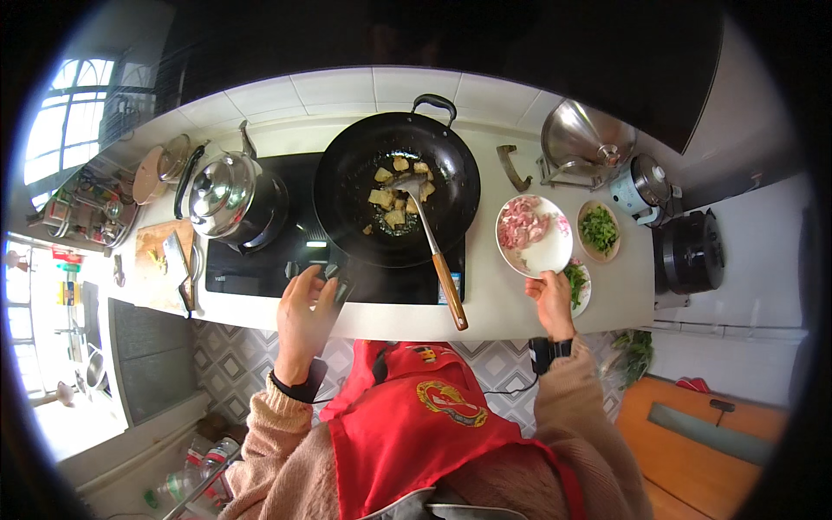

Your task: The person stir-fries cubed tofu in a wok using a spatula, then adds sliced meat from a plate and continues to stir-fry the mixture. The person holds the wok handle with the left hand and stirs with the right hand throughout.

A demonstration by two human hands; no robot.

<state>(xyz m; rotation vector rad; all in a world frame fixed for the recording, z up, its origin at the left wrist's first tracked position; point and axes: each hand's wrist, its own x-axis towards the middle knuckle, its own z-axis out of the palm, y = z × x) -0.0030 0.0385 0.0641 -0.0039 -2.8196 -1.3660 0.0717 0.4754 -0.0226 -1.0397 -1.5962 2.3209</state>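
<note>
My right hand (551, 301) grips the near rim of a white plate (545, 255) with a floral edge, thumb and fingers on it. Sliced raw meat (520, 221) is heaped on the plate's far left side. Over the cooktop's front edge hovers my left hand (304, 320), fingers apart and empty, close to a control knob (332, 270); contact with it is unclear. A black wok (338, 195) on the cooktop contains browned tofu-like pieces (381, 197) in oil. Among them rests the blade of a spatula, its wooden handle (448, 286) leaning over the wok's near rim.
Left of the wok stands a steel kettle (222, 195). A cleaver (175, 260) lies on a wooden cutting board (146, 240). Rightward are a bowl of chopped greens (598, 229), another plate of greens (576, 283), a propped steel lid (585, 133) and a small electric cooker (640, 185).
</note>
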